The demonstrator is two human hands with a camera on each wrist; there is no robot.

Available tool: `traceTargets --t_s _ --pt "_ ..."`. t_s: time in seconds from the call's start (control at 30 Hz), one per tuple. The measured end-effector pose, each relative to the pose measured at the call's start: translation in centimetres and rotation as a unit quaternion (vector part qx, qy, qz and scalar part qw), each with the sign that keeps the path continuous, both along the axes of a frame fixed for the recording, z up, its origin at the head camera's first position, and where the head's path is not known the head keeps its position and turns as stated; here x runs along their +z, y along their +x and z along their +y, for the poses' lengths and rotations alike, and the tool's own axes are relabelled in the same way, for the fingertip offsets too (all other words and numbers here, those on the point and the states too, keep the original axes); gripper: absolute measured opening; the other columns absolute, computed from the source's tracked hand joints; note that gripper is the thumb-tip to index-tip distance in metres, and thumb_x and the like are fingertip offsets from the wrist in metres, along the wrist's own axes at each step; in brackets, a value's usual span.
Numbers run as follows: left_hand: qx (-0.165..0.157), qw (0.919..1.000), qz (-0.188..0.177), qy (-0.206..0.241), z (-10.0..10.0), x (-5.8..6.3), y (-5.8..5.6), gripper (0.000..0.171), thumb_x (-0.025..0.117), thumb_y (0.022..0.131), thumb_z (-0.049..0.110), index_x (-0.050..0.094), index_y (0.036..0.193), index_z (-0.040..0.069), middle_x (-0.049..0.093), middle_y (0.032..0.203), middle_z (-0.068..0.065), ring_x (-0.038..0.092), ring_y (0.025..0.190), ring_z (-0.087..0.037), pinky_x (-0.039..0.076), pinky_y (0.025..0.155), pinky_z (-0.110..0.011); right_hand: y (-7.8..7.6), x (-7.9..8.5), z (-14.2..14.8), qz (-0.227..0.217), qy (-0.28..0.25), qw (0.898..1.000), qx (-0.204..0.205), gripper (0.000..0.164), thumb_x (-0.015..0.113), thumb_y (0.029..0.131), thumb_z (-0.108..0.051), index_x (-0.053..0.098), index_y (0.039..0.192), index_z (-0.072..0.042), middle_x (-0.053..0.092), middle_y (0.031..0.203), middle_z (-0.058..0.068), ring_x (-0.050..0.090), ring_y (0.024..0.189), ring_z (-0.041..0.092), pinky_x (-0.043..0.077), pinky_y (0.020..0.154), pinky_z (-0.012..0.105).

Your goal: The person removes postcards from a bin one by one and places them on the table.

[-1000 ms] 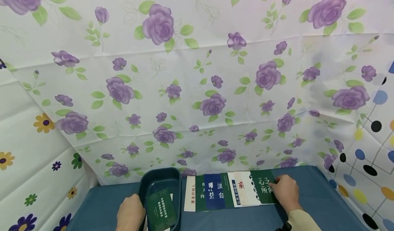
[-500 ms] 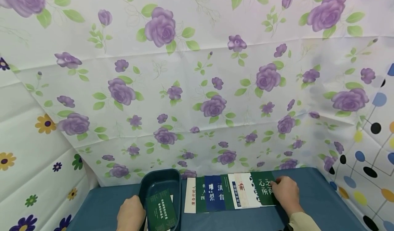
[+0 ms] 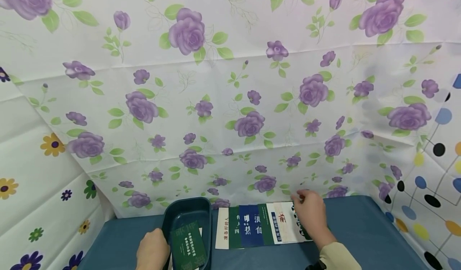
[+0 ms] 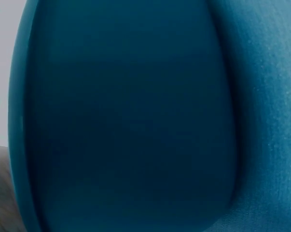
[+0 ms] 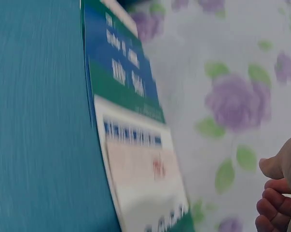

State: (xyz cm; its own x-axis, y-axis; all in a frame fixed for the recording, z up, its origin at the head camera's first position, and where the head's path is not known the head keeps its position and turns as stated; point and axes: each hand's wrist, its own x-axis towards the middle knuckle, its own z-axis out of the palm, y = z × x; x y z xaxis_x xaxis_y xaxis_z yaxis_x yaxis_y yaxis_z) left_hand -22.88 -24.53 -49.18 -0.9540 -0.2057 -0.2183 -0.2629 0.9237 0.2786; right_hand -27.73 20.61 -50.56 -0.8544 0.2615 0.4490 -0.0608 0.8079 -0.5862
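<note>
At the left rim of a dark teal plastic bin [image 3: 187, 207], my left hand [image 3: 153, 248] grips the edge with curled fingers. The bin's outer wall [image 4: 131, 121] fills the left wrist view. A green card [image 3: 189, 246] with white writing lies in the bin over paler ones. To its right, several overlapping cards form a row, including a blue card [image 3: 252, 226] and a cream card [image 3: 286, 226]. My right hand [image 3: 311, 214] is over the row's right end, largely hiding the green end card [image 5: 186, 223]. Its loosely curled fingers [image 5: 270, 205] hold nothing.
A blue cloth [image 3: 360, 226] covers the table. White flowered sheeting [image 3: 216, 102] rises behind it, with patterned sheets on the left [image 3: 21, 150] and right [image 3: 428, 162] sides.
My right hand has let go of the green card at the row's right end and moved left and up over it. My left hand and the bin have stayed in place.
</note>
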Motion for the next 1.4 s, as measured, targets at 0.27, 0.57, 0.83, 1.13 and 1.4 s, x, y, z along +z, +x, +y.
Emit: traceTargets --t_s 0.27,0.57,0.83,1.13,1.4 --pt "0.002 1.0 0.005 -0.005 0.0 0.2 0.2 0.012 0.061 0.081 0.004 0.061 0.09 -0.003 0.057 0.077 -0.015 0.058 0.068 -0.033 0.048 0.058 -0.047 0.7 1.6 -7.0 0.0 -0.02 0.997 0.071 0.032 0.068 0.083 -0.03 0.067 0.106 -0.008 0.061 0.098 0.007 0.058 0.088 0.02 0.049 0.068 0.036" --pt "0.006 1.0 0.002 -0.006 -0.1 0.2 0.2 0.012 0.061 0.082 0.005 0.061 0.091 -0.003 0.057 0.077 -0.015 0.058 0.068 -0.033 0.048 0.058 -0.048 1.3 2.3 -14.7 -0.023 -0.005 0.991 0.134 0.04 0.07 0.081 -0.036 0.065 0.108 -0.007 0.062 0.102 0.005 0.059 0.09 0.017 0.049 0.073 0.03" --pt "0.002 1.0 -0.006 -0.006 -0.2 0.3 0.0 0.011 0.06 0.082 0.005 0.061 0.091 -0.002 0.057 0.077 -0.014 0.058 0.067 -0.032 0.048 0.057 -0.047 2.7 2.7 -20.7 -0.053 0.01 0.979 0.197 0.043 0.069 0.082 -0.039 0.063 0.113 -0.009 0.059 0.11 0.008 0.057 0.1 0.022 0.048 0.077 0.036" --pt "-0.001 0.9999 -0.013 -0.001 0.2 0.2 0.0 0.012 0.061 0.083 0.006 0.06 0.092 -0.002 0.057 0.077 -0.014 0.058 0.066 -0.031 0.048 0.057 -0.046 4.2 2.0 -26.1 -0.082 0.071 0.951 0.29 0.044 0.063 0.087 -0.041 0.061 0.117 -0.01 0.058 0.106 0.002 0.054 0.098 0.014 0.046 0.077 0.027" --pt "-0.009 0.9999 -0.007 0.008 0.0 0.1 0.1 0.012 0.061 0.083 0.008 0.061 0.091 -0.001 0.059 0.077 -0.013 0.059 0.066 -0.031 0.048 0.056 -0.045 4.6 0.0 -29.4 -0.155 0.111 0.924 0.331 0.04 0.064 0.086 -0.04 0.061 0.113 -0.011 0.057 0.101 0.001 0.056 0.089 0.012 0.047 0.07 0.025"
